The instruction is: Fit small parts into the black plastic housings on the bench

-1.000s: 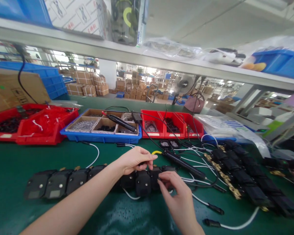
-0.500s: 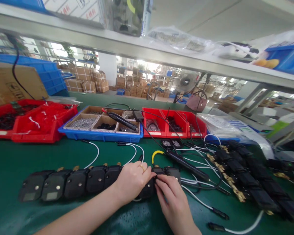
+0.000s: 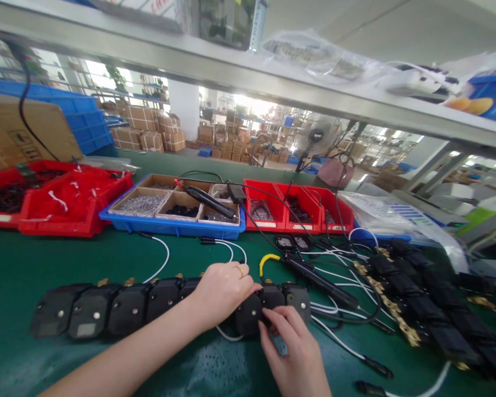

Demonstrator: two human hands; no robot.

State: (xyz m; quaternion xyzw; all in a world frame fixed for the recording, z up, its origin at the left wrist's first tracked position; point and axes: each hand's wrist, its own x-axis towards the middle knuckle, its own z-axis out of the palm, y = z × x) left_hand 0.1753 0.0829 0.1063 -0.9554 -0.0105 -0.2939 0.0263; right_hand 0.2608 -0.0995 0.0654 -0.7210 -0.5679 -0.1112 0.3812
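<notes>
A row of black box-shaped housings (image 3: 91,309) with brass fittings on their far sides runs across the bench in front of me. My left hand (image 3: 227,288) is closed over the far edge of one black housing (image 3: 248,315), its fingertips partly hidden. A ring is on one of its fingers. My right hand (image 3: 291,336) has thumb and forefinger bent close together at the right edge of this same housing. A white cable (image 3: 230,335) curves out below it. Right beside it stand another housing (image 3: 273,296) and one at the row's end (image 3: 297,300).
A black electric screwdriver (image 3: 320,281) with a yellow hook lies at right, near white cables (image 3: 339,344). More housings (image 3: 421,298) are stacked farther right. Behind stand a blue tray (image 3: 177,227) of small parts and red bins (image 3: 268,223). A shelf (image 3: 231,69) crosses above.
My right hand has moved down slightly from the housing's top to its lower right edge. My left hand stays on the housing. The view has shifted a little.
</notes>
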